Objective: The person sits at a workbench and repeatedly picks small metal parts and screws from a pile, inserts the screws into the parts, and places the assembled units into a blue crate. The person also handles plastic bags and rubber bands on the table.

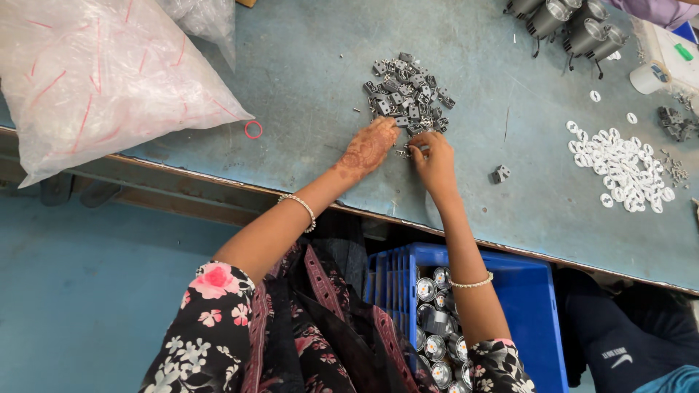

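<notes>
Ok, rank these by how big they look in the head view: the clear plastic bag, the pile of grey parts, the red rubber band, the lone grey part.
1. clear plastic bag, partly cut off
2. pile of grey parts
3. red rubber band and lone grey part: too alike to rank.

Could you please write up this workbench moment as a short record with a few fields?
surface: blue-grey workbench, viewed from above
left hand: left hand reaches to the near edge of the pile of small grey metal parts
right hand: right hand beside it, fingertips pinching a small part; the part is too small to make out
on the bench: clear plastic bag at left, red rubber band, heap of white rings, dark lamp housings at the far right
below the bench: blue crate holding round silver lamp units
</notes>
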